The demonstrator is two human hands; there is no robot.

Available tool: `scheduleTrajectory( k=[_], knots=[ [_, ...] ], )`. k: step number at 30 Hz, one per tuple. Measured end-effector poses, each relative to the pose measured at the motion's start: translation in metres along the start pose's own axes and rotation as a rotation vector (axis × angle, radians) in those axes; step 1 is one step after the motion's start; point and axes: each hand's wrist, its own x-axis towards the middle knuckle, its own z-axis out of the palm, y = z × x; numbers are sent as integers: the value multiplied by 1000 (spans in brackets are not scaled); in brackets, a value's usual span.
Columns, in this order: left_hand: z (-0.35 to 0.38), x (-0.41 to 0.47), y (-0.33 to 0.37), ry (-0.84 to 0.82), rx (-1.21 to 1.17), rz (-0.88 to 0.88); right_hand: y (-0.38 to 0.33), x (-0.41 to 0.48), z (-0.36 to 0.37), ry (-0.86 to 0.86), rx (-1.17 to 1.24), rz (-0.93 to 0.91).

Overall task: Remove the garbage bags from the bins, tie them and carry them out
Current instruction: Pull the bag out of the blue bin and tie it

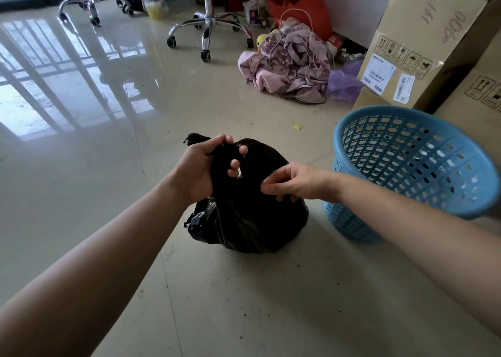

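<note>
On the floor (81,194) before the person, the black garbage bag (252,221) is sitting out of its bin, bulging, its contents hidden. The left hand (200,166) is gripping the gathered neck, fingers (233,164) curled round it. The right hand (298,183) is pinching a fold of plastic alongside. Just right of the bag, the blue bin (423,166) is showing only its perforated wall inside. Beyond, cardboard boxes (423,44) and a heap of pink cloth (290,69) are lying near the wall.
</note>
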Motion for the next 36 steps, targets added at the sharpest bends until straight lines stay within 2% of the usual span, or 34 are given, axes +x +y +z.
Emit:
scheduleTrajectory(
  k=[2, 5, 6, 11, 14, 17, 19, 21, 24, 26, 28, 33, 36],
  knots=[
    [1, 0, 1, -9, 47, -11, -2, 5, -2, 60, 1, -32],
    [0, -1, 5, -10, 141, -3, -3, 14, -6, 346, -96, -128],
    [0, -2, 5, -15, 165, 0, -2, 17, -7, 387, -142, -139],
    [6, 0, 4, -13, 284, -1, 10, 32, -2, 193, -228, -144],
    [4, 9, 3, 255, 489, 108, 8, 33, 2, 352, -92, -153],
    [-4, 23, -6, 494, 647, 254, 6, 34, 4, 484, -148, -159],
    [-7, 31, -12, 615, 541, 287, 5, 35, 11, 433, -115, -117],
    [-5, 36, -12, 666, 247, 282, 9, 37, 20, 340, -63, -65],
    [1, 34, -11, 513, -225, 238, 12, 38, 24, 204, 2, 7],
    [1, 31, -12, 443, -312, 225, 10, 33, 20, 60, 62, 77],
    [-1, 27, -12, 409, -295, 216, 6, 27, 18, -58, 248, 144],
    [7, 16, -12, 275, -201, 180, 6, 34, 11, 109, 499, 100],
    [13, 16, -13, 235, -75, 150, 3, 38, 12, 307, 548, 10]
  ],
)
